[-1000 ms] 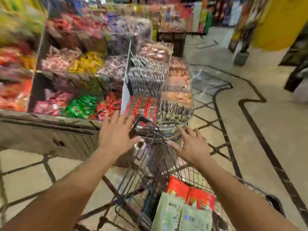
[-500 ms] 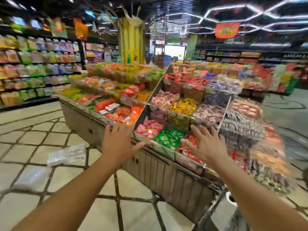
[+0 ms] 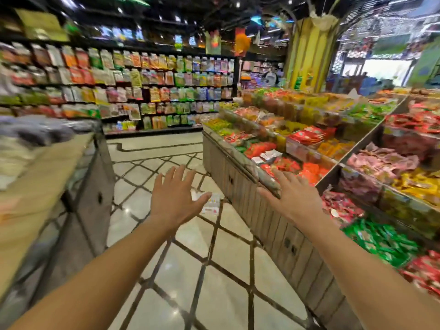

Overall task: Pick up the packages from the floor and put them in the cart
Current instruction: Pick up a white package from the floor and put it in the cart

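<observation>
Both hands are spread flat with fingers splayed, gripping nothing: the left hand (image 3: 175, 198) is reaching out over the tiled floor (image 3: 214, 270), the right hand (image 3: 292, 198) is hovering in front of the edge of the snack display stand (image 3: 250, 210). Just past the left thumb, a pale, clear-wrapped package (image 3: 210, 203) is lying on the floor close to the stand's wooden base, partly hidden behind the hand (its print is too blurred to read).

A second ago the hands were hovering over the wire cart, which already held several packets; half a second ago the view was swinging left past the stand, with pale packages showing on the floor farther off. Now the cart is out of view altogether and the aisle between the stand and a counter (image 3: 47, 175) on the left is lying open ahead, with shelves of hanging bags (image 3: 142, 91) at the far end. That turn suggests the person is heading back for the next pickup: the package by the stand looks like the nearest target, and it is not yet being touched.
</observation>
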`<state>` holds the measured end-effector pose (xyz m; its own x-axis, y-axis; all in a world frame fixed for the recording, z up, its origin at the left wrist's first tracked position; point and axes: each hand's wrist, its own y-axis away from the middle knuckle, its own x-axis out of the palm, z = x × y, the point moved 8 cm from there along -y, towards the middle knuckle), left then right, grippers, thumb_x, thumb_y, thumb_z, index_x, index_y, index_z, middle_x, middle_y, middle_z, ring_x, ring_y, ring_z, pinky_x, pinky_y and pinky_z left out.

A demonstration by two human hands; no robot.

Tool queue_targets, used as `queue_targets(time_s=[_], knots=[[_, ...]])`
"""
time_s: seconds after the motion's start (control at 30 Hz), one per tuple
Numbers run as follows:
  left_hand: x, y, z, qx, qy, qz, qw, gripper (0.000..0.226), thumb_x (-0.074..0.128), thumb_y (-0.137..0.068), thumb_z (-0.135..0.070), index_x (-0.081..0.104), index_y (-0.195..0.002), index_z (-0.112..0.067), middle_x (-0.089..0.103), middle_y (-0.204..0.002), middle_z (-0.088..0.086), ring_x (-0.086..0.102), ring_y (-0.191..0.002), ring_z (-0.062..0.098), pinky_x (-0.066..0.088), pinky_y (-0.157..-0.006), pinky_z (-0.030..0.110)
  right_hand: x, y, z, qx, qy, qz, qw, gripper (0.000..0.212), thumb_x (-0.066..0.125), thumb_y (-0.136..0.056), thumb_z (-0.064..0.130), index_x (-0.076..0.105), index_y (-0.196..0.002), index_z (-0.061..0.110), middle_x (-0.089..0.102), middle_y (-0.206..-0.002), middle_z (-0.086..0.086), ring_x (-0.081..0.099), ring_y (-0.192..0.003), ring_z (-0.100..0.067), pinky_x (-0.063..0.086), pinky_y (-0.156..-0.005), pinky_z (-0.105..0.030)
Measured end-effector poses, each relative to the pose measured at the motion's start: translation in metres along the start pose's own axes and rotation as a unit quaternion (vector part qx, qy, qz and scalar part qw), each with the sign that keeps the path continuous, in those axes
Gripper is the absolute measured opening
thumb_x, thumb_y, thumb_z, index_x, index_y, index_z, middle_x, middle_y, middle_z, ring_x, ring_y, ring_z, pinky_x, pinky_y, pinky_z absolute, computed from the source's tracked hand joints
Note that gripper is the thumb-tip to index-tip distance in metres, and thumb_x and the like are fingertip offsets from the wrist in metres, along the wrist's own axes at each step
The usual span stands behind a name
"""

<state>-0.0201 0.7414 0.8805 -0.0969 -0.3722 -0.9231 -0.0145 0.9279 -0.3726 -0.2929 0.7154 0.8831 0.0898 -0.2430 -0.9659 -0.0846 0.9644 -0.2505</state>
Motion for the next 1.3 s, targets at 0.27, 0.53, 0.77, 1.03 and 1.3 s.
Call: queue_targets(time_s=[0.27, 0.53, 0.77, 1.03, 1.3], knots=[[0.052, -0.107, 0.077, -0.061, -0.038, -0.002, 0.997, 0.088, 0.030, -0.090, -0.080, 0.036, -0.160, -0.028, 0.034, -0.168, 0.005, 0.030, -0.154, 0.029, 0.023, -0.125, 0.050, 0.065, -0.146, 0.069, -0.076, -0.025, -0.008, 0.997, 0.115, -0.006, -0.073, 0.095, 0.024, -0.165, 0.033, 0.042, -0.163, -0.004, 0.041, -0.147, -0.036, 0.044, -0.113, -0.051], [0.088, -0.220, 0.136, -0.104, -0.031, -0.028, 0.994, 0.083, 0.034, -0.090, -0.076, 0.048, -0.154, -0.025, 0.048, -0.159, 0.010, 0.041, -0.148, 0.031, 0.031, -0.122, 0.052, 0.110, -0.310, 0.106, -0.144, -0.006, -0.003, 0.990, 0.100, 0.008, -0.085, 0.090, 0.026, -0.164, 0.032, 0.047, -0.158, -0.003, 0.048, -0.140, -0.034, 0.047, -0.108, -0.049], [0.137, -0.299, 0.213, -0.147, -0.046, -0.013, 0.988, 0.090, 0.024, -0.086, -0.079, 0.046, -0.155, -0.026, 0.047, -0.160, 0.007, 0.039, -0.149, 0.030, 0.030, -0.121, 0.052, 0.154, -0.413, 0.177, -0.182, -0.030, 0.013, 0.983, 0.093, 0.018, -0.088, 0.086, 0.029, -0.162, 0.031, 0.047, -0.158, -0.002, 0.047, -0.141, -0.036, 0.049, -0.103, -0.048], [0.206, -0.400, 0.337, -0.167, -0.046, -0.004, 0.985, 0.091, 0.021, -0.086, -0.081, 0.048, -0.153, -0.027, 0.052, -0.154, 0.006, 0.043, -0.145, 0.029, 0.034, -0.118, 0.049, 0.217, -0.552, 0.281, -0.202, -0.020, 0.017, 0.979, 0.086, 0.027, -0.095, 0.083, 0.026, -0.163, 0.031, 0.047, -0.158, -0.003, 0.046, -0.142, -0.034, 0.049, -0.103, -0.049], [0.257, -0.527, 0.442, -0.183, -0.012, 0.017, 0.983, 0.087, 0.028, -0.087, -0.077, 0.045, -0.156, -0.027, 0.042, -0.163, 0.006, 0.036, -0.151, 0.029, 0.027, -0.122, 0.049, 0.259, -0.685, 0.373, -0.187, -0.041, 0.036, 0.981, 0.085, 0.028, -0.093, 0.083, 0.027, -0.162, 0.032, 0.046, -0.158, -0.003, 0.045, -0.143, -0.034, 0.047, -0.104, -0.049]])
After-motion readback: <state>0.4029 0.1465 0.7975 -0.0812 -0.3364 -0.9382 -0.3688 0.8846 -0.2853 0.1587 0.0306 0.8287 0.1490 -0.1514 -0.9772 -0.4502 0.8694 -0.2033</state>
